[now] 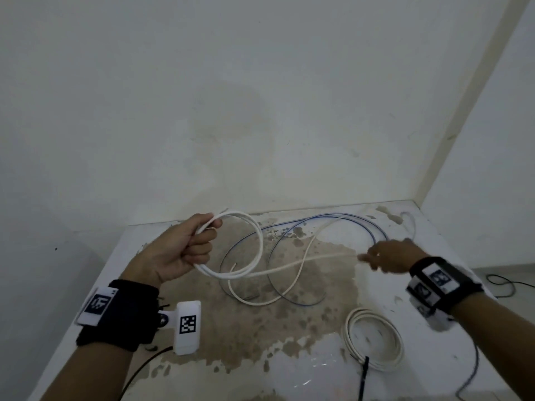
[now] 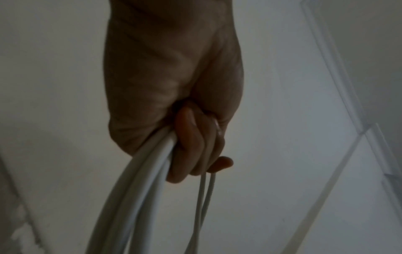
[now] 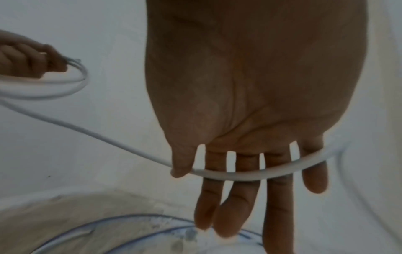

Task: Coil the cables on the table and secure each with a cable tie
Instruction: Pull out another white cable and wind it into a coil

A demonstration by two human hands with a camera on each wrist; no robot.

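My left hand (image 1: pixel 199 241) is raised over the table's left side and grips a couple of loops of a white cable (image 1: pixel 260 235). In the left wrist view its fingers (image 2: pixel 187 142) curl round the strands of the white cable (image 2: pixel 139 189). From the loops the cable runs right to my right hand (image 1: pixel 373 257). There the white cable (image 3: pixel 108 139) lies across my straight fingers (image 3: pixel 245 197), and the thumb holds it against them. More of its pale length curves loose on the table. A thin blue cable (image 1: pixel 362 224) lies in wide loops beneath.
A coiled white cable (image 1: pixel 373 340) bound by a black cable tie (image 1: pixel 363 374) lies at the front right of the stained white table (image 1: pixel 289 357). Walls close in behind and on the right. A black wire (image 1: pixel 503 282) lies beyond the right edge.
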